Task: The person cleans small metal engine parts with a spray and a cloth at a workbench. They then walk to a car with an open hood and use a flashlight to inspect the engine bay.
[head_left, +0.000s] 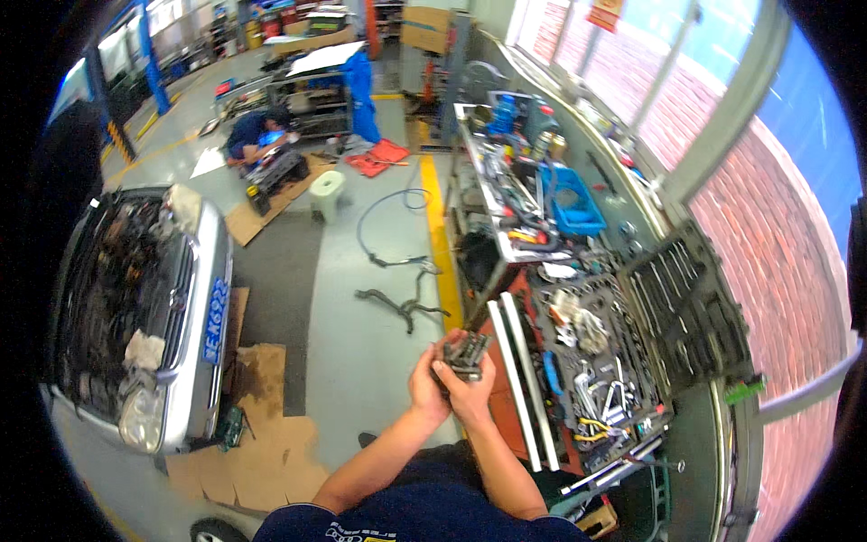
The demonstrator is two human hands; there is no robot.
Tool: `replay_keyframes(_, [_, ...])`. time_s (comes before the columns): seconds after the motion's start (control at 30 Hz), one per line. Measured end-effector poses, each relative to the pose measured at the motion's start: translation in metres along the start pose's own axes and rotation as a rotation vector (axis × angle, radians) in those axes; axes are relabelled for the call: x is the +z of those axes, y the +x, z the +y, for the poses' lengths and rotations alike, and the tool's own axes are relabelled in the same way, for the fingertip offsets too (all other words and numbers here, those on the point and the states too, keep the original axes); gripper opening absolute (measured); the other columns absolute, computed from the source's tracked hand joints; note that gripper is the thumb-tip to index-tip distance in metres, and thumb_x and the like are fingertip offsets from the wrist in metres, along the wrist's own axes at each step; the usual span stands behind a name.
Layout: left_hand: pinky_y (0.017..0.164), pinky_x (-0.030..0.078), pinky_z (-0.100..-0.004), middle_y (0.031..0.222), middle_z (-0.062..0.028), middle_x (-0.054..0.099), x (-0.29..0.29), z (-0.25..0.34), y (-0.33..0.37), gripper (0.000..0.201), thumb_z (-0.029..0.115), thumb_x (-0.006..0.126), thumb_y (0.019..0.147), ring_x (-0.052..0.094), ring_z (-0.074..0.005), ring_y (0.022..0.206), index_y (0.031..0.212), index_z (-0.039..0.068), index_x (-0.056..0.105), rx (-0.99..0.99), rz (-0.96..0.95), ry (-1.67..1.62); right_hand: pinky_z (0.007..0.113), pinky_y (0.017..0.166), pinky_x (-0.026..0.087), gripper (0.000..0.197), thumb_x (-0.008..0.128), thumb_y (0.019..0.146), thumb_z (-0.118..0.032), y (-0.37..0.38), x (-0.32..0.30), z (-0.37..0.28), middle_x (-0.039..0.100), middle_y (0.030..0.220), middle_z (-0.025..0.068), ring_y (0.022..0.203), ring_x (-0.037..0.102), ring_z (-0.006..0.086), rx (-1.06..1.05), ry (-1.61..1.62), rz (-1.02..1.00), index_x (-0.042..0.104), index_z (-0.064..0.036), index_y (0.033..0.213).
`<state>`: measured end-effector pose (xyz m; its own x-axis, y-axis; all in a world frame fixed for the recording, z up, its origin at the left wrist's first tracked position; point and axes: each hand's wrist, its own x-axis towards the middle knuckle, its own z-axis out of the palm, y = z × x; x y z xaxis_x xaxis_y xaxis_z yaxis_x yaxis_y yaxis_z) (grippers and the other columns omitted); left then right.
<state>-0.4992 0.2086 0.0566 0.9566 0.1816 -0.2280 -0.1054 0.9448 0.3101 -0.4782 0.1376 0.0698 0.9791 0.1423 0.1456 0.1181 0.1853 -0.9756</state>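
Between the silver car (191, 352) on the left and the tool-strewn tabletop (512, 255) on the right, I seem to be carrying or gathering, which calls for a steady, level grip. Near centre, my left hand (428, 381) and right hand (473, 388) cup narrowly together around dark metal parts (467, 354).

White letters and digits run along the blue plate (215, 321) on the car's (135, 294) front. The dark shirt (424, 508) carries small white print beside a yellow patch. Pale marks, perhaps writing, show on the orange sign (606, 13) by the window (664, 68), too blurred to read.
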Motion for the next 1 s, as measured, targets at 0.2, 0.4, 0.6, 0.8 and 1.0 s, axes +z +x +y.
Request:
replay_keyframes(0.2, [0.114,0.045,-0.0418,0.136,-0.0178,0.066,-0.045,0.094,-0.017,0.058,0.038,0.031,0.112,0.061,-0.0273,0.127,0.145,-0.004,0.054,0.070,0.036,0.149,0.034,0.079,0.055,0.019,0.077,0.087,-0.006,-0.019,0.107,0.014,0.071,0.090,0.0073,0.085,0.068,0.0167,0.054,0.003,-0.021,0.064,-0.0004,0.099])
replay_keyframes(0.4, [0.118,0.040,-0.0416,0.142,-0.0184,0.060,-0.065,0.162,-0.017,0.059,0.037,0.030,0.113,0.055,-0.0277,0.133,0.144,-0.007,0.053,0.264,0.008,0.311,0.039,0.087,0.053,0.005,0.055,0.092,-0.003,-0.002,0.181,0.029,0.058,0.084,0.0096,0.086,0.060,0.0227,0.298,0.615,-0.015,0.052,-0.0015,0.089])
replay_keyframes(0.6, [0.117,0.042,-0.0503,0.145,-0.0195,0.059,-0.084,0.237,0.001,0.070,0.055,0.036,0.107,0.057,-0.0322,0.134,0.144,0.000,0.056,0.080,0.029,-0.111,0.032,0.087,0.050,0.015,0.076,0.085,0.001,0.004,0.234,0.040,0.068,0.092,0.0073,0.092,0.062,0.0154,0.195,0.451,-0.234,0.063,-0.0045,0.090])
replay_keyframes(0.8, [0.115,0.044,-0.0444,0.143,-0.0162,0.062,-0.116,0.265,0.019,0.064,0.051,0.039,0.109,0.059,-0.0303,0.131,0.147,0.001,0.054,0.087,-0.152,-0.133,0.033,0.080,0.054,0.022,0.083,0.082,-0.008,0.018,0.269,0.051,0.073,0.093,0.0079,0.087,0.069,0.0169,-0.086,-0.224,-0.417,0.068,0.0002,0.097])
replay_keyframes(1.0, [0.115,0.044,-0.0441,0.143,-0.0123,0.062,-0.127,0.307,0.038,0.058,0.047,0.044,0.110,0.059,-0.0262,0.132,0.149,0.005,0.054,0.337,-0.103,-0.254,0.040,0.082,0.054,0.031,0.086,0.077,-0.012,0.069,0.336,0.057,0.072,0.094,0.0132,0.089,0.070,0.0276,-0.228,-0.305,-0.721,0.065,-0.0031,0.097])
